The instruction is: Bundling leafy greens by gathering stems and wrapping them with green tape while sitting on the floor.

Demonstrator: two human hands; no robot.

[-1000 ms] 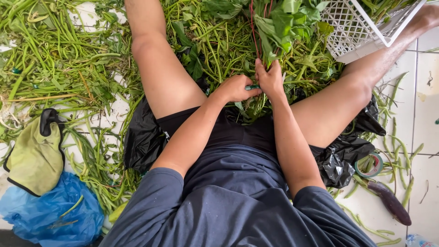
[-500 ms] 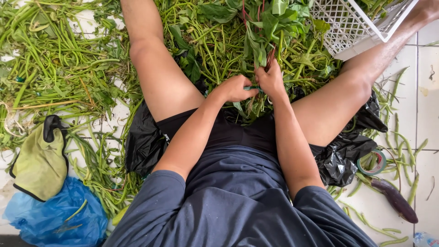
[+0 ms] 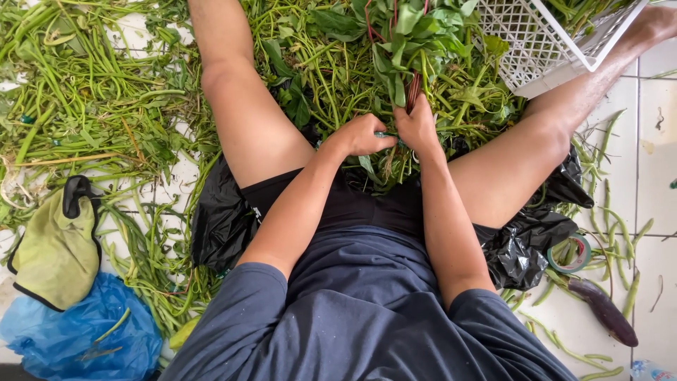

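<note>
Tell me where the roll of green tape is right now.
In the head view, the roll of green tape lies on the tiled floor at the person's right side, touching the black plastic bag, above a dark purple pod.

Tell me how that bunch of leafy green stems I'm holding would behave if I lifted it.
The bunch of leafy stems would probably flop: its stalks are thin and its leaves broad. It looks light. Gripped low by the left hand and right hand, the top may droop.
</note>
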